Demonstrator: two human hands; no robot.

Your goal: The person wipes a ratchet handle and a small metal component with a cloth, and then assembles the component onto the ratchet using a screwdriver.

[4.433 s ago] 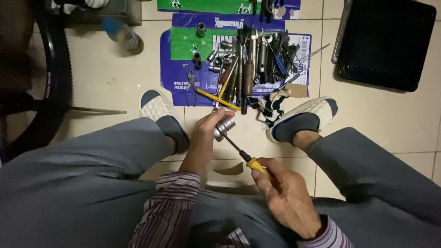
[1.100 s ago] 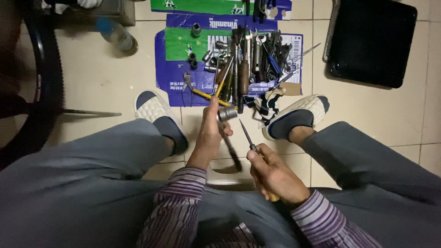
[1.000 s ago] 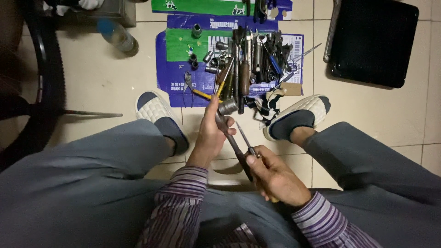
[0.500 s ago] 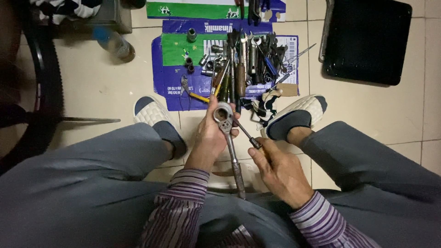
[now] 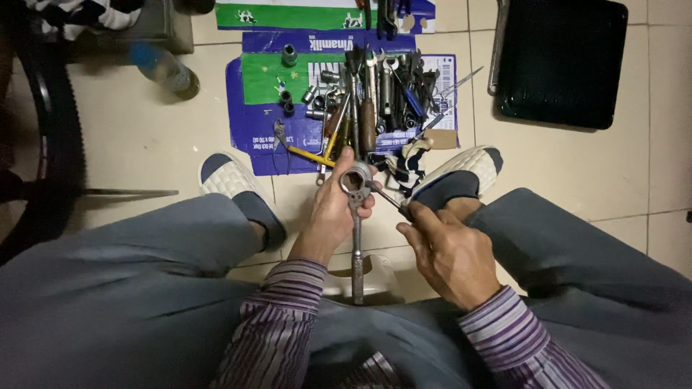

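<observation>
Ratchet wrench in left hand; blue-green flattened carton beyond.

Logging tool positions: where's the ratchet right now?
Head view, centre: the ratchet stands upright between the knees, its head gripped in the left hand, just below the tool pile. The right hand pokes a screwdriver at its head.

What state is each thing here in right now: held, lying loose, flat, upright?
Left hand: gripping the ratchet's head.
Long metal ratchet wrench: held upright, round head up.
Right hand: holding the screwdriver.
Thin dark-shafted screwdriver: tip at the ratchet's head.
Blue-and-green flattened cardboard carton: flat on the floor.
Pile of hand tools: lying loose on the carton.
</observation>
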